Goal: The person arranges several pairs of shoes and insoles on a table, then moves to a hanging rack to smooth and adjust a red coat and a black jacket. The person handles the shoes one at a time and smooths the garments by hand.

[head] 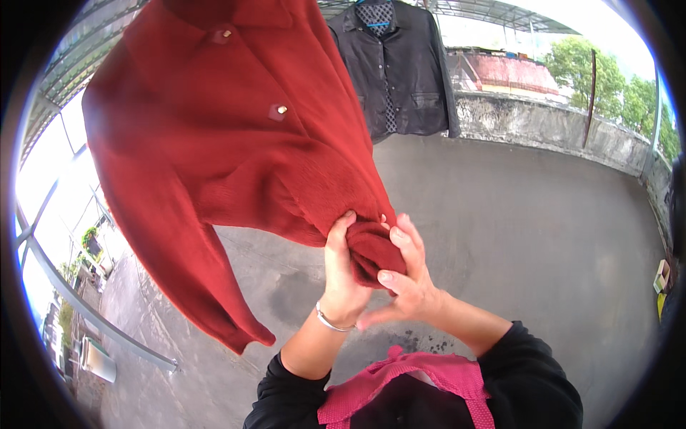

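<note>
A red woollen coat (225, 123) hangs before me, its front dotted with small shiny buttons. One of its sleeves (182, 257) dangles at the left, apart from my hands. My left hand (340, 268), with a silver bracelet at the wrist, grips a bunched, rolled part (372, 252) of the coat from the left. From the other side, my right hand (412, 284) closes fingers and thumb on the same bunch, its lower edge blurred. Whether this bunch is the other sleeve or the hem, I cannot tell. The coat's top runs out of view.
Behind the coat, a dark jacket (410, 75) hangs on a blue hanger (378, 23). A weathered low wall (514, 120) borders the grey concrete floor (514, 230). A metal brace (91, 305) slants to the floor at left, near a white bucket (97, 360).
</note>
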Available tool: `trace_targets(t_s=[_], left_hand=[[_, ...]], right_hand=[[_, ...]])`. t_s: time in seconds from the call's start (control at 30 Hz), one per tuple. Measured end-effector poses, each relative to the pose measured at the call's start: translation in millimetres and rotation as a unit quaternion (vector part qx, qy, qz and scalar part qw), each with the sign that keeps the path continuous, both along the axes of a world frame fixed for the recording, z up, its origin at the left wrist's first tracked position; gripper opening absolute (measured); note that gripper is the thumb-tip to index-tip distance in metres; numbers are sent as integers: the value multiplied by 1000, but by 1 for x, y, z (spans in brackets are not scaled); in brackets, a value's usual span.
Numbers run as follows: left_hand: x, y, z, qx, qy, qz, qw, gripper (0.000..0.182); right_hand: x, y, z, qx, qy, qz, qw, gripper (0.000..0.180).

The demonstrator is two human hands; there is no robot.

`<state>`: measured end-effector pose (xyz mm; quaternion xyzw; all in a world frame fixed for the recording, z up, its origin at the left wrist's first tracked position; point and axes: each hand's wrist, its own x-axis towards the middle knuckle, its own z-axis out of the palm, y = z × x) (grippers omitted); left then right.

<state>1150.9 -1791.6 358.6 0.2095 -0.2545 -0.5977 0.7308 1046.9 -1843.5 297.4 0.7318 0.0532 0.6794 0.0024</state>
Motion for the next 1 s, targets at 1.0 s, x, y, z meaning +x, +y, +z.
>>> trace_targets(t_s=[1.0], left_hand=[[77,-3,-70,-377,-802,209,415,48]], right_hand=[[-26,-2,61,851,-1,421,315,25]])
